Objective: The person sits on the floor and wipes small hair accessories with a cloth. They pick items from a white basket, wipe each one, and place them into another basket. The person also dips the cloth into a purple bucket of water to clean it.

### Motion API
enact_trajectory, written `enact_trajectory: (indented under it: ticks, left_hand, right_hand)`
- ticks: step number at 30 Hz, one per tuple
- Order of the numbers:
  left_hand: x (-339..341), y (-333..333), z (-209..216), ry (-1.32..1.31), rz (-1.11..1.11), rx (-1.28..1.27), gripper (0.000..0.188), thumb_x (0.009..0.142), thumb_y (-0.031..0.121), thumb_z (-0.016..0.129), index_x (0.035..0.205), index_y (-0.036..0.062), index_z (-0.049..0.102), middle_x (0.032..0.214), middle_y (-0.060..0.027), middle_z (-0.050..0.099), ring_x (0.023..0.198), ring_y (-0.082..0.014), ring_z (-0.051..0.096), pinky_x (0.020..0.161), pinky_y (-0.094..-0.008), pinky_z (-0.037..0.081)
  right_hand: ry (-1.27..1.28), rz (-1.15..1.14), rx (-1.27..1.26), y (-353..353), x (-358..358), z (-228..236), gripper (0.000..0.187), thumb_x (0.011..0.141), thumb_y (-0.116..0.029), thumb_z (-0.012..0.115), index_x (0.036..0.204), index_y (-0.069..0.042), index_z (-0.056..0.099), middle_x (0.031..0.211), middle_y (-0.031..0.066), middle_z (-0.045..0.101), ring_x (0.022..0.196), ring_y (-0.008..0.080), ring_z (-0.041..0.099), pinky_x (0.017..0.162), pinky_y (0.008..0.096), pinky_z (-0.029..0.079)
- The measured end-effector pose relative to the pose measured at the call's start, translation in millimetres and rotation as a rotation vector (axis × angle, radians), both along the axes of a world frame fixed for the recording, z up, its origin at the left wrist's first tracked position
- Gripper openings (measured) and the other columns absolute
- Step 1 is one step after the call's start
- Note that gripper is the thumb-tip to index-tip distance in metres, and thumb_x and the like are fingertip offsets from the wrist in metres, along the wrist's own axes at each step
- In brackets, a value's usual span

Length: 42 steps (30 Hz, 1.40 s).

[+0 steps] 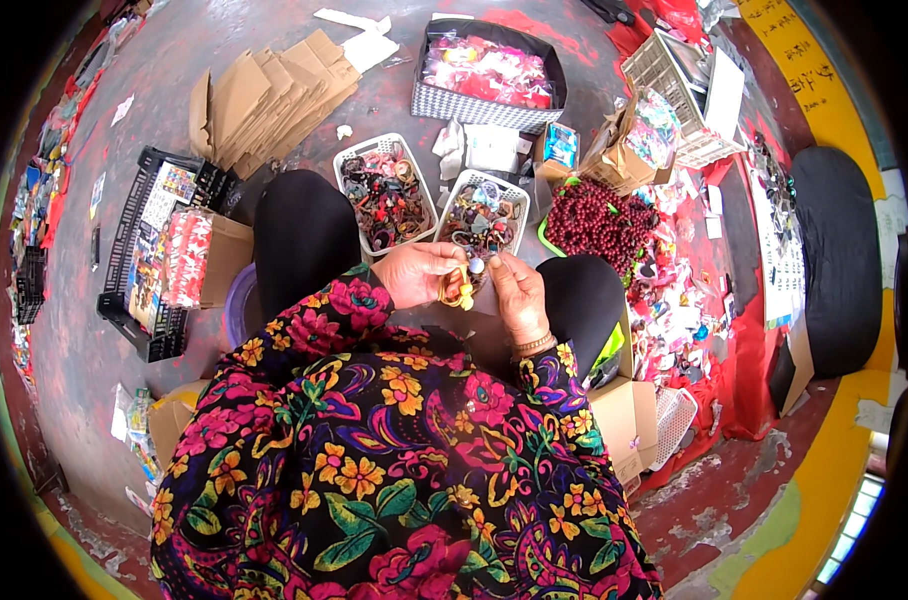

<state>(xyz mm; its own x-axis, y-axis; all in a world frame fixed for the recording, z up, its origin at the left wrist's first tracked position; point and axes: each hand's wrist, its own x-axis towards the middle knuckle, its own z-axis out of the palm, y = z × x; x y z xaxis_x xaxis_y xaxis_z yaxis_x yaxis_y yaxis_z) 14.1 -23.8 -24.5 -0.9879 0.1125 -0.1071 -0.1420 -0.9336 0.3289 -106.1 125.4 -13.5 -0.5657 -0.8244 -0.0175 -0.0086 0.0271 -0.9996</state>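
My left hand (pixel 421 275) is closed, thumb and fingers pinching a small yellow looped band (pixel 460 292), which looks like a hair tie. My right hand (pixel 517 293) pinches the same piece from the other side, near a pale round bead (pixel 476 266) on it. Fingertips hide part of the band. Just beyond my hands stands a white plastic basket (pixel 524 203) filled with mixed small hair ties and trinkets. To its left is another white basket (pixel 430 212), heaped with similar dark, red and brown pieces.
A green-edged tray of dark red beads (pixel 596 225) sits to the right. Farther off stand a patterned bin (pixel 474 108) of pink packets and folded cardboard (pixel 274 95). A black crate (pixel 124 315) is at the left; small pink and white pieces (pixel 669 310) litter the right.
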Motion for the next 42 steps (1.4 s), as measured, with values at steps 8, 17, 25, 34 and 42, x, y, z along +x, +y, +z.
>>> enact_trajectory:
  ticks: [8,17,25,34,42]
  left_hand:
    - [-0.6,-5.2,-15.8,-0.192,0.181,-0.174,0.015,0.086,0.011,0.05,0.093,-0.0024,0.052,0.078,-0.0076,0.056,0.076,-0.0175,0.056,0.072,-0.03,0.044]
    - [-20.0,-7.0,-94.0,-0.675,0.357,-0.844,0.015,0.075,0.013,0.06,0.077,-0.0021,0.063,0.07,-0.0051,0.06,0.065,-0.0125,0.055,0.06,-0.0263,0.043]
    - [-101.0,-9.7,-155.6,-0.575,0.299,-1.239,0.019,0.08,0.016,0.057,0.08,-0.0033,0.062,0.071,-0.0065,0.06,0.064,-0.012,0.055,0.059,-0.0248,0.043]
    - [-75.4,-52.4,-215.7,-1.03,0.047,-1.643,0.029,0.077,0.03,0.053,0.087,0.0058,0.066,0.087,-0.0172,0.063,0.083,-0.0334,0.059,0.074,-0.0383,0.047]
    - [-47.8,-127.9,-241.7,-1.475,0.463,-1.574,0.022,0.077,0.015,0.051,0.089,-0.0007,0.061,0.092,-0.0232,0.059,0.089,-0.037,0.057,0.078,-0.0446,0.045]
  right_hand:
    - [-0.377,-0.531,-0.171,2.7,-13.5,12.4,0.019,0.09,-0.017,0.051,0.084,-0.002,0.061,0.076,-0.0041,0.055,0.068,0.005,0.048,0.063,0.0207,0.041]
    - [-0.599,-0.647,-0.283,18.6,-39.5,8.9,0.027,0.087,-0.028,0.05,0.095,-0.002,0.055,0.085,0.0078,0.06,0.076,0.0208,0.059,0.071,0.034,0.048]
    - [-0.641,-0.594,-0.204,9.7,-31.6,14.9,0.03,0.089,-0.025,0.047,0.103,0.0,0.054,0.1,0.0074,0.058,0.09,0.0181,0.056,0.08,0.0314,0.045]
    - [-0.662,-0.645,-0.081,-7.8,-22.5,16.9,0.02,0.09,-0.021,0.049,0.086,-0.003,0.057,0.082,0.0034,0.059,0.074,0.0127,0.056,0.07,0.0267,0.046]
    - [-0.709,-0.522,0.052,-26.3,-11.9,3.7,0.018,0.089,-0.018,0.05,0.089,-0.002,0.058,0.085,0.0048,0.062,0.076,0.0142,0.059,0.073,0.0269,0.047]
